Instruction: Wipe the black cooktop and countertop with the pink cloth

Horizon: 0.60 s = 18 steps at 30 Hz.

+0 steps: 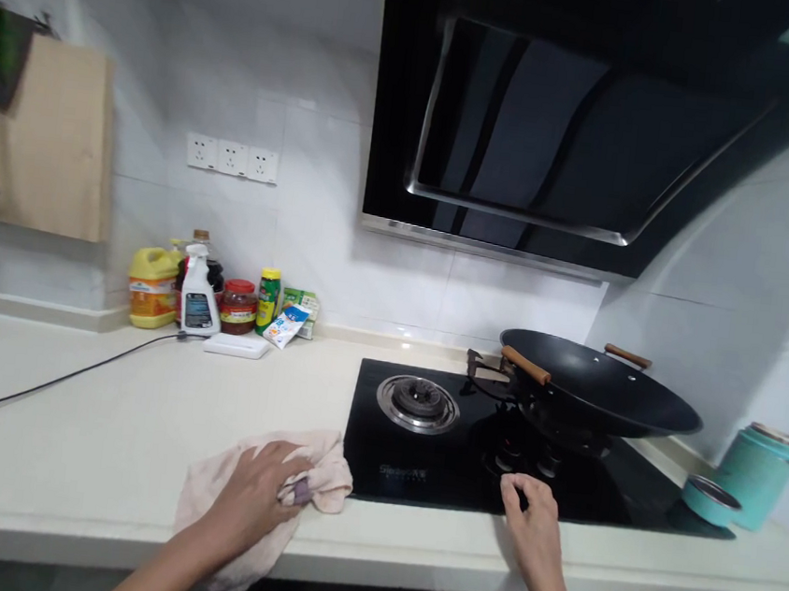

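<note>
My left hand (265, 489) is closed on a pale pink cloth (212, 483), which lies on the counter left of the gas stove (403, 484). The cloth is bunched under my fingers, touches the stove's left front corner and hangs over the counter edge. A small purple patch (302, 491) shows on it beside my fingers. My right hand (532, 517) is over the stove's front edge, just in front of the control knobs (508, 456). Its thumb and index finger curve together in a pinch, with nothing visible between them.
A black wok (610, 393) with wooden handles sits on the right burner. The left burner (418, 401) is bare. A teal canister (756, 475) and small bowl (709, 503) stand at right. Several bottles and jars (238, 307) line the back wall; a black cable (61, 378) crosses the counter. The range hood (524, 140) hangs overhead.
</note>
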Motion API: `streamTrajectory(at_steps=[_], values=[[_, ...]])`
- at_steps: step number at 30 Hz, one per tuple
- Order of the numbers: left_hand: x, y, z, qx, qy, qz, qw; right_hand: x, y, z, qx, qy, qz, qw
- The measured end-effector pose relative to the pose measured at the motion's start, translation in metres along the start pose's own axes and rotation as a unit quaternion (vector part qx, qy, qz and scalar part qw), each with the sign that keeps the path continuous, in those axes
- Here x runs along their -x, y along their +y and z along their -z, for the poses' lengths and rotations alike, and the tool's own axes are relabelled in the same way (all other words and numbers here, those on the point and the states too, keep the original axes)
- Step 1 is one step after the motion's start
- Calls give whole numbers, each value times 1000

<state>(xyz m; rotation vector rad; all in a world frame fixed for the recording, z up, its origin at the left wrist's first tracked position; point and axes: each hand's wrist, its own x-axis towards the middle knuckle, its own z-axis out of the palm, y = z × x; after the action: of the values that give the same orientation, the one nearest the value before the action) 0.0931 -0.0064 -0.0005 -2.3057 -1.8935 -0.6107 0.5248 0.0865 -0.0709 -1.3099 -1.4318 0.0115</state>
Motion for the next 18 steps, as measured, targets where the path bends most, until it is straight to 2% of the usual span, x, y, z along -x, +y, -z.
streamTrajectory(at_steps=[4, 8, 14, 18], values=[[8, -7, -9, 4, 42, 6, 999, 1, 1, 0, 3, -11, 1, 1000], [15, -14, -15, -6, 61, 12, 998, 4, 0, 0, 9, -26, 3, 1000], [26, -17, -12, 1, 60, 15, 998, 5, 3, 2, 13, -40, 1, 999], [36, -31, -5, -9, 34, 66, 997, 5, 4, 3, 28, -44, 11, 999]])
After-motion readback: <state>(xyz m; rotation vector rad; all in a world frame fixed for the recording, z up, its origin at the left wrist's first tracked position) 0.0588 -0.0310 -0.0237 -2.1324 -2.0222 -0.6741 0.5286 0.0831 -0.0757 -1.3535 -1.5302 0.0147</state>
